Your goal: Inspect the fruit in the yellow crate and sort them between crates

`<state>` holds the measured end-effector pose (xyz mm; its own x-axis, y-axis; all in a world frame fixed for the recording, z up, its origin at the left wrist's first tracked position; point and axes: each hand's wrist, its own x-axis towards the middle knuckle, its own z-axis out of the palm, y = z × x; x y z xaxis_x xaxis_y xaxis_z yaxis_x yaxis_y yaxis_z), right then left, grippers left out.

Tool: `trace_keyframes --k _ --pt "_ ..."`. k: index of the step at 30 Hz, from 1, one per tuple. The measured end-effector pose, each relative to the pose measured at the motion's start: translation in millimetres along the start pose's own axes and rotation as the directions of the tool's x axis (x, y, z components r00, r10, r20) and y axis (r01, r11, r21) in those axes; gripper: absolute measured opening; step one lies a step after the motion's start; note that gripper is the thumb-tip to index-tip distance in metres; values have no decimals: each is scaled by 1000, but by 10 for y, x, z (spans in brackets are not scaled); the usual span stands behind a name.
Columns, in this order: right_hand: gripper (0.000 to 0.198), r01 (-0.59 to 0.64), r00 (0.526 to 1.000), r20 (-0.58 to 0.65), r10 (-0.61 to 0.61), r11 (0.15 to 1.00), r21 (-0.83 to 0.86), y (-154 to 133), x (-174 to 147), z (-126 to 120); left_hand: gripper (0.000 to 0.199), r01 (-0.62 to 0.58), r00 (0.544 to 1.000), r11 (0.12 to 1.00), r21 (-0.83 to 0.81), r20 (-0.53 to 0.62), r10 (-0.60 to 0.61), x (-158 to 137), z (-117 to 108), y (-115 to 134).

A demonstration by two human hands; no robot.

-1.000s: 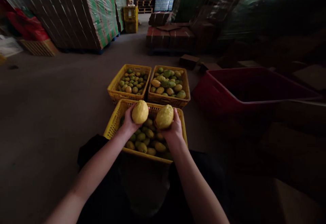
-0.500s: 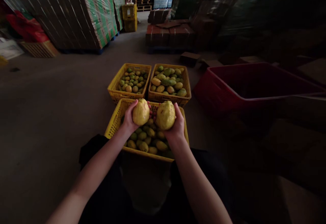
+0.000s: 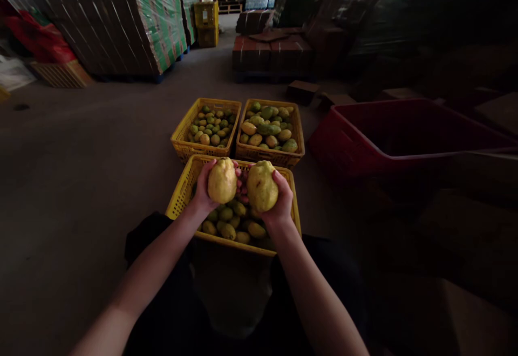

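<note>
My left hand (image 3: 204, 189) is closed round a plump, lumpy yellow fruit (image 3: 222, 181) that looks like a quince. A similar yellow fruit (image 3: 262, 186), with small dark marks on its skin, sits in the grip of my right hand (image 3: 283, 197). Both are held side by side, a little apart, above the near yellow crate (image 3: 232, 245). Green and yellow fruit (image 3: 229, 232) lies inside that crate, partly hidden by my hands and forearms. The fingertips show between the two held fruits.
Behind stand two more yellow crates, the left one (image 3: 178, 141) and the right one (image 3: 269, 155), both with fruit. A large red tub (image 3: 348, 145) is to the right. Farther off are flat cartons (image 3: 271, 54) on a pallet and a wrapped stack (image 3: 154, 21).
The two fruits have turned slightly in my hands, and the left one has shifted a little to the left. Both stay held over the near crate.
</note>
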<state>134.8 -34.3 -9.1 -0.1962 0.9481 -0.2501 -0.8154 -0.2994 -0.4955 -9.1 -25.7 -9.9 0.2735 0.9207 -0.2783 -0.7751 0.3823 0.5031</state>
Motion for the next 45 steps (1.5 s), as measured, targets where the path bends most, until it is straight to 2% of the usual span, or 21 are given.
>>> trace_keyframes --k 7,12,17,23,27,32,34,36,40,42,45 --pt "24 -68 995 -66 70 997 27 -1 36 -9 39 7 999 1000 -3 49 -7 38 -11 6" --pt "27 -94 988 -118 98 995 38 -24 35 7 40 -20 999 999 -28 32 21 39 6 7" --pt "26 -112 988 -98 120 991 77 -38 58 -10 40 -36 999 998 -47 -17 36 54 10 -3" --pt "25 31 999 -43 -28 997 72 -175 46 -43 40 -91 991 986 -139 -109 76 117 0 33" --pt "28 95 995 -3 -95 991 96 -275 34 -53 41 -96 994 983 -156 -65 87 109 -10 108" --pt "41 136 989 30 -145 970 203 -240 17 -73 50 -65 997 967 -247 28 74 40 -47 153" --pt "50 131 987 57 -150 957 258 -204 10 -80 52 -90 994 960 -265 40 104 13 -60 151" --pt "52 69 992 79 -96 952 297 -177 17 -93 47 -151 987 955 -255 15 161 -2 -68 143" --pt "40 -35 998 65 16 953 301 -162 72 -134 37 -218 976 950 -224 -62 209 15 -79 117" --pt "38 -8 1000 3 8 962 274 -166 101 -138 35 -224 973 941 -254 -116 201 38 -88 109" --pt "30 87 993 -101 -66 972 219 -173 133 -118 37 -234 967 920 -315 -171 188 70 -90 115"
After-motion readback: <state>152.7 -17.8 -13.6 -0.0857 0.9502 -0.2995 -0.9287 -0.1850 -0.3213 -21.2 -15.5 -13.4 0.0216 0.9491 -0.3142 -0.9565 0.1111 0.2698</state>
